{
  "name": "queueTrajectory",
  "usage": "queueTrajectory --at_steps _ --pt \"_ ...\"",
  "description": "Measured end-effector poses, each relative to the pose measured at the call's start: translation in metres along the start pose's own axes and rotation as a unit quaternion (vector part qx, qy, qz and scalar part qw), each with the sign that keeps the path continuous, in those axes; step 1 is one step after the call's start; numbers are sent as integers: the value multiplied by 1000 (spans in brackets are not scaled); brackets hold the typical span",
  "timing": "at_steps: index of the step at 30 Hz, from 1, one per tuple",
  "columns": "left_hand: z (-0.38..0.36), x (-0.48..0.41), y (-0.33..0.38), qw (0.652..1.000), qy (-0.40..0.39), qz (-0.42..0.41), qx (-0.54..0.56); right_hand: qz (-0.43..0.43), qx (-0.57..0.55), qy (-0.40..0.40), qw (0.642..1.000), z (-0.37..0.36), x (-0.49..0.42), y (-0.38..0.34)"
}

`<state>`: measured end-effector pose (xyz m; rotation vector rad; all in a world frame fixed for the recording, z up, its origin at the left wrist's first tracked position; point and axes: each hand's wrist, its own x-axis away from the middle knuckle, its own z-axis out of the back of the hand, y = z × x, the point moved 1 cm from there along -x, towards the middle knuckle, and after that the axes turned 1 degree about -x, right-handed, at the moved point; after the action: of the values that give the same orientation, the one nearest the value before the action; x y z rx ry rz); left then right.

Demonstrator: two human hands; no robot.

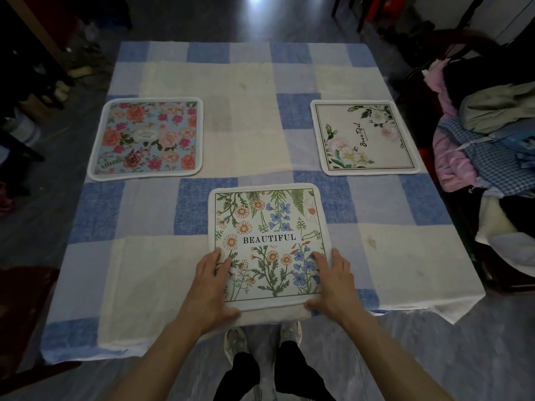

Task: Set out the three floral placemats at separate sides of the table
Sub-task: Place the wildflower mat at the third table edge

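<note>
Three floral placemats lie flat on a table covered by a blue and cream checked cloth [254, 117]. A blue mat with red and pink roses [147, 138] sits by the left side. A cream mat with pale flowers and script lettering [364, 137] sits by the right side. A white mat printed BEAUTIFUL [267, 241] lies at the near edge in front of me. My left hand [212, 287] grips its near left corner, fingers on top and thumb at the edge. My right hand [333, 285] grips its near right corner the same way.
A chair piled with clothes and bedding [477, 146] stands close to the table's right side. Dark furniture and clutter [34, 91] line the floor on the left. My feet [260, 340] show below the near edge. The far part of the cloth holds no objects.
</note>
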<state>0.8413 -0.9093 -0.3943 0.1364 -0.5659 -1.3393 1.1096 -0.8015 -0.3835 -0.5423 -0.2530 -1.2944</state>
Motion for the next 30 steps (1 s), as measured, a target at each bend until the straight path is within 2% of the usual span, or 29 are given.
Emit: queueTrajectory --at_steps 17,20,25,30 --pt "-3 -1 2 999 30 -12 6 -10 -45 16 999 0 -4 4" --pt "1 -4 3 998 62 10 23 -25 -84 38 995 1 -6 3" --pt "7 -9 2 987 110 102 48 -24 -108 58 992 4 -9 1" --pt "10 -17 2 988 106 89 64 -28 -113 65 991 4 -7 0"
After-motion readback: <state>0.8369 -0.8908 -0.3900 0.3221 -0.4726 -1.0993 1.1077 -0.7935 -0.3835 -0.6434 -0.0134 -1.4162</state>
